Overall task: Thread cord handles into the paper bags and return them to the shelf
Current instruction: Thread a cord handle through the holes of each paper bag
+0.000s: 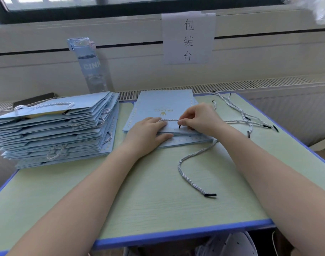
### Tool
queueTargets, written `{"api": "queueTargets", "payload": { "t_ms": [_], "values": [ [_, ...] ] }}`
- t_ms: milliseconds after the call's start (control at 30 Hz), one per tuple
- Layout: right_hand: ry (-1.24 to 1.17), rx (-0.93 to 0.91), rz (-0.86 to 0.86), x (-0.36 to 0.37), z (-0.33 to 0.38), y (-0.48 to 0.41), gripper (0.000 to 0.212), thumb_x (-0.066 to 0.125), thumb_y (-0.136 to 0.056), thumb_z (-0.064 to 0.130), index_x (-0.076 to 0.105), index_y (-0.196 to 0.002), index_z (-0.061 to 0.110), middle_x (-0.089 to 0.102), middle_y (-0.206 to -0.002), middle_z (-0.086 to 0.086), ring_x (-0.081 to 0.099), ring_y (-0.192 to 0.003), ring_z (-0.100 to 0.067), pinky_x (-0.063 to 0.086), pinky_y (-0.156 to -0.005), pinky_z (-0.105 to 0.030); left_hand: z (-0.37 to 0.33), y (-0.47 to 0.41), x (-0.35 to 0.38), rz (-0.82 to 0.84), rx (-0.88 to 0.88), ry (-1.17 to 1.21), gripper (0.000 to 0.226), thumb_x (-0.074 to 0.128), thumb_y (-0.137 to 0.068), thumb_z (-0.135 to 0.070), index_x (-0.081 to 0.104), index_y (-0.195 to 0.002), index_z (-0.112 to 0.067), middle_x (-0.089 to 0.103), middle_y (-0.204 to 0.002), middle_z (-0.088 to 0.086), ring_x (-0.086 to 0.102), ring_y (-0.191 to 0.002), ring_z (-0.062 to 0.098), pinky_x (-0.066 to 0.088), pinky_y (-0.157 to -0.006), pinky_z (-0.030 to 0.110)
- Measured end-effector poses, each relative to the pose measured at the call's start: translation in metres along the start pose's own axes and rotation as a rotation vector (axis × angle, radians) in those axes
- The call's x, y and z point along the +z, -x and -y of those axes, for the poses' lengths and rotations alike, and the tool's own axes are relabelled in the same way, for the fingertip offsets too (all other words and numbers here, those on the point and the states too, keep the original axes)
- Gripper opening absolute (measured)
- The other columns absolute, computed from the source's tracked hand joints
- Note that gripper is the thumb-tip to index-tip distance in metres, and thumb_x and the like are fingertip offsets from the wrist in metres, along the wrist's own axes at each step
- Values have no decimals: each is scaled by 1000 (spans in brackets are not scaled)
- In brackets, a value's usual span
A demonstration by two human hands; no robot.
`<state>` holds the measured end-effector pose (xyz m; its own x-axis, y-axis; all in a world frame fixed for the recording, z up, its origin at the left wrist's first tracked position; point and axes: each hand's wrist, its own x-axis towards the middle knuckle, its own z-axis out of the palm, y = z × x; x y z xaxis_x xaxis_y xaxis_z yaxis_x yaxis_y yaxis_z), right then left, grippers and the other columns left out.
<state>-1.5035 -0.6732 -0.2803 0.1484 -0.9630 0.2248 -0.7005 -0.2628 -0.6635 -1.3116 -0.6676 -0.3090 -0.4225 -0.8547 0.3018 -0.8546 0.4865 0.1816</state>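
Nearby, a loose cord (191, 169) trails across the table (139, 209). Beyond it, the left hand (148, 135) presses flat on the paper bag (163, 108) while the right hand (198, 117) pinches a cord handle (169, 120) tip-down at the rim. If the bag shifts, the tip may miss its hole.

clear water bottle (91, 67) behind green table (148, 196), paper wall sign (188, 38)

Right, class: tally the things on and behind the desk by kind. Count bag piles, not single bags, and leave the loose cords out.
Bag piles: 2 (tall pile, small pile)
Water bottle: 1
Paper sign: 1
Total: 4
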Motion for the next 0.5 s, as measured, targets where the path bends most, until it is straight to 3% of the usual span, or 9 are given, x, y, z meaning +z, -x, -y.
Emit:
{"api": "queueTargets", "payload": {
  "t_ms": [200,300,367,433,500],
  "values": [
    [61,-30,-15,2,0,-1,6,71,-81,20,75,-83,16,60,-60,12,53,-51,8,35,-52,-2,-1,-1,-5,-12,-60,66,42,49,-93,-48,57,-129,-27,52,-136,-10,47,-124,16,38,-97,30],
    [100,-33,-10,2,1,-1,10,69,-83,22,75,-85,15,61,-63,9,51,-59,6,33,-53,0,-2,-1,-9,-71,-30,-93,35,42,-96,-48,61,-121,-32,61,-125,-10,54,-114,19,43,-82,30],
    [115,-41,-6,2,1,0,12,66,-85,21,75,-86,14,60,-64,10,50,-60,6,33,-52,0,-4,-3,-10,-83,-8,-245,37,35,-99,-48,61,-118,-32,67,-114,-2,59,-105,24,38,-69,29],
    [119,-59,-7,1,2,1,14,64,-86,20,75,-87,12,60,-67,9,49,-60,6,34,-54,0,-6,-4,-9,-152,66,-327,36,35,-100,-44,64,-109,-25,71,-93,7,64,-84,31,31,-59,28],
    [114,-81,4,-1,4,2,13,64,-86,18,75,-88,12,62,-72,7,51,-64,4,35,-57,0,-8,-4,-9,-265,185,-373,35,43,-95,-38,68,-83,-17,64,-58,6,59,-46,28,25,-46,23]
  ]
}}
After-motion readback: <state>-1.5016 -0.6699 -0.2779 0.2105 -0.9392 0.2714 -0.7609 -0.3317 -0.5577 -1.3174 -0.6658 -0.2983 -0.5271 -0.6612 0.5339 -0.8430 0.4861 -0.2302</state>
